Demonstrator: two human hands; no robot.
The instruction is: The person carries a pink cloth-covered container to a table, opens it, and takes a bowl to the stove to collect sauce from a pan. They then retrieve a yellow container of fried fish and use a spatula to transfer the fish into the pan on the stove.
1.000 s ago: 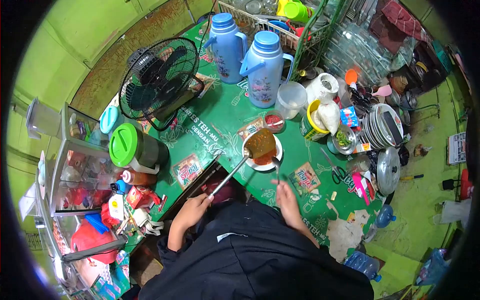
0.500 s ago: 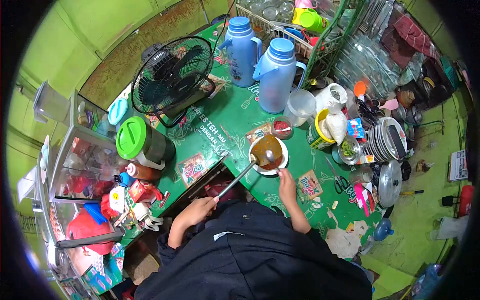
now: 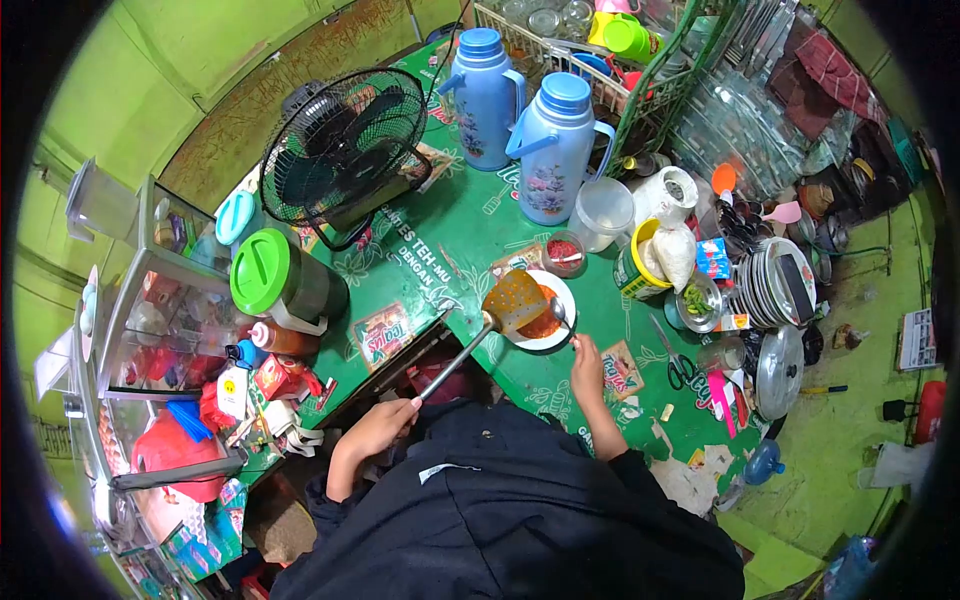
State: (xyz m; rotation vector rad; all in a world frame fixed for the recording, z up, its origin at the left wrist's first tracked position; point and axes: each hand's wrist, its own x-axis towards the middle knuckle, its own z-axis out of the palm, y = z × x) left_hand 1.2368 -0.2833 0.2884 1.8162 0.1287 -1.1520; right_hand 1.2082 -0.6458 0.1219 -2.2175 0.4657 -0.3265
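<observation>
"TEH-MU DENGAN" lettering [image 3: 412, 250], "Teajus" logo [image 3: 384, 337], both on green tablecloth [image 3: 475, 250]

I can see open table [image 3: 470, 235] ahead of the left hand [image 3: 382, 426], between jug [image 3: 268, 275] and plate [image 3: 567, 291], until the fan [image 3: 345, 150] and 2 flasks [image 3: 552, 165] block it. The skimmer [image 3: 515, 301] slants from that hand to the plate, barring a low sideways sweep. Right of the right hand [image 3: 587, 367] there's room up to the scissors [image 3: 681, 371].

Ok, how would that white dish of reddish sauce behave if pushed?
The white dish would probably slide, since it sits on the smooth-looking green tabletop. The reddish sauce looks wet, so a jolt could slosh it.
</observation>
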